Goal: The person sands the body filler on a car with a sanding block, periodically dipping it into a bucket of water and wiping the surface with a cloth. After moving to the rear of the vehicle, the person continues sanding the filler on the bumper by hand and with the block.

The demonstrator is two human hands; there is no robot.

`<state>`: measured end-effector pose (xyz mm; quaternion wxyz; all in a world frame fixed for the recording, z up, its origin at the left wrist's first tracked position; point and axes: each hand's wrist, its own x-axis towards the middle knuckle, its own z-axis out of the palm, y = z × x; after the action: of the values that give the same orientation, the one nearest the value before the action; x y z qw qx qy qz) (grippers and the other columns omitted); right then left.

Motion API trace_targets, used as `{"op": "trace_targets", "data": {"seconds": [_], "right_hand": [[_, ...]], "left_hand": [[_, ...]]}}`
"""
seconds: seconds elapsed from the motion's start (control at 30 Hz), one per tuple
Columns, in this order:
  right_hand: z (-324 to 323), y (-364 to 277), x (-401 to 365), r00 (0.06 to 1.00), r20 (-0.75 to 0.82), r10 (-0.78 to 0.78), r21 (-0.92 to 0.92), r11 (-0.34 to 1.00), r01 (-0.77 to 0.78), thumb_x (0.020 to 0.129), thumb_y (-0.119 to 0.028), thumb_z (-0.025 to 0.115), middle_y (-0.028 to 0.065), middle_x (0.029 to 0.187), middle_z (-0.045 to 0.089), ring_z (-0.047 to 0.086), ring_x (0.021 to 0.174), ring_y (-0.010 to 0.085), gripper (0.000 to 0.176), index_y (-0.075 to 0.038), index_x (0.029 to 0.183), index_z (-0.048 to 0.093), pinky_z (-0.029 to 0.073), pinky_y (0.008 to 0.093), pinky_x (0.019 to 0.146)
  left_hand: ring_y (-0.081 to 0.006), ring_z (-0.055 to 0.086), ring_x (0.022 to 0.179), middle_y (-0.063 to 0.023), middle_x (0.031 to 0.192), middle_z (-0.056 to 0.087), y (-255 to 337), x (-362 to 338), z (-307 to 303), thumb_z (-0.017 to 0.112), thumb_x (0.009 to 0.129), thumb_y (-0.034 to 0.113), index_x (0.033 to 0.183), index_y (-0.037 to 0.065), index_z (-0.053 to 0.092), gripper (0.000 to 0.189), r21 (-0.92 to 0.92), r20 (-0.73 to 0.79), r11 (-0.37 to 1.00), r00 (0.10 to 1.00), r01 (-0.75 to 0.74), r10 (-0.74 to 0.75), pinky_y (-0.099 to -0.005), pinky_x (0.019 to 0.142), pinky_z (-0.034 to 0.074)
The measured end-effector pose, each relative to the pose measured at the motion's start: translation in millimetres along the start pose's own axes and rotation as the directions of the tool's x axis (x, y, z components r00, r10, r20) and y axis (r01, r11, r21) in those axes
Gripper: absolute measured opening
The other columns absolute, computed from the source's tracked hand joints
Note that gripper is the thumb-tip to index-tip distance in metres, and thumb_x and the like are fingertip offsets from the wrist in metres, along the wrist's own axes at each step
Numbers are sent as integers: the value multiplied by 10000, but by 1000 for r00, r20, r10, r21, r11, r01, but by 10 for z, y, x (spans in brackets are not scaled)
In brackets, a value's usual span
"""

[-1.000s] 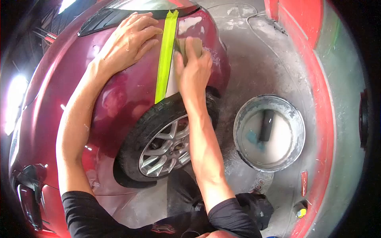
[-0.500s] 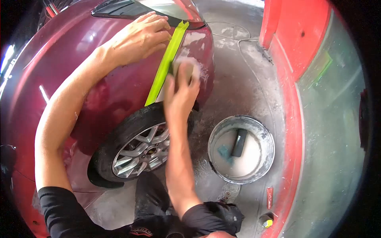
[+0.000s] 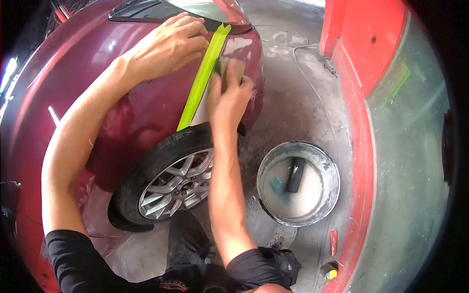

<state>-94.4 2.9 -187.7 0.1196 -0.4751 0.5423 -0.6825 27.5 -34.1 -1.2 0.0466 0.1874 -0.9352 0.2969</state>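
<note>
A dark red car's body panel (image 3: pixel 146 105) curves in front of me, with a strip of yellow-green masking tape (image 3: pixel 202 80) running from the headlight (image 3: pixel 222 12) down to the wheel arch. My left hand (image 3: pixel 168 46) lies on the panel just left of the tape, fingers stretched out and slightly bent, holding nothing. On the other side of the tape, my right hand (image 3: pixel 229 95) presses a greyish sanding pad (image 3: pixel 238 69) against the bumper corner. Motion blurs its fingers and the pad. Pale, sanded-looking patches (image 3: pixel 238 45) show on the paint there.
Below my hands is the wheel (image 3: pixel 183 183) with silver spokes. To its right on the floor stands a bucket (image 3: pixel 333 195) of milky water, with a dark block (image 3: pixel 296 176) and a teal piece (image 3: pixel 278 188) in it. A red and grey-green wall (image 3: pixel 366 146) borders the right.
My right hand has moved slightly right along the bumper corner with the sanding pad. White foam visible around it earlier is less visible. My left hand stays nearly in place.
</note>
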Motion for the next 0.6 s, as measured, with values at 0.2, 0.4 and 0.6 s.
{"op": "trace_targets", "data": {"seconds": [0.2, 0.4, 0.6], "right_hand": [[-97, -32, -510, 997, -14, -74, -13, 997, 74, 940, -156, 736, 377, 1355, 555, 566, 1249, 541, 561, -52, 1476, 605, 460, 549, 1072], [-5, 171, 125, 1000, 1, 20, 59, 998, -20, 943, -207, 747, 370, 1361, 516, 542, 1247, 538, 564, -76, 1475, 609, 459, 554, 1076], [-131, -30, -682, 1000, 8, -25, 11, 1000, 25, 962, -215, 716, 365, 1365, 523, 548, 1225, 545, 557, -87, 1492, 600, 467, 567, 1060]], "left_hand": [[-365, 562, 1323, -152, 1278, 622, -4, 41, -31, 706, 950, 147, 1158, 40, 688, 236, 17, -8, 1000, 1000, -14, 14, -512, 1202, 406], [-368, 553, 1342, -159, 1286, 626, 8, 22, -45, 715, 938, 138, 1162, 29, 690, 250, 2, 7, 1000, 1000, 7, -7, -507, 1190, 420], [-378, 548, 1359, -160, 1285, 632, 24, 23, -75, 728, 929, 133, 1148, 19, 694, 248, 7, 13, 1000, 1000, 0, 0, -492, 1167, 442]]}}
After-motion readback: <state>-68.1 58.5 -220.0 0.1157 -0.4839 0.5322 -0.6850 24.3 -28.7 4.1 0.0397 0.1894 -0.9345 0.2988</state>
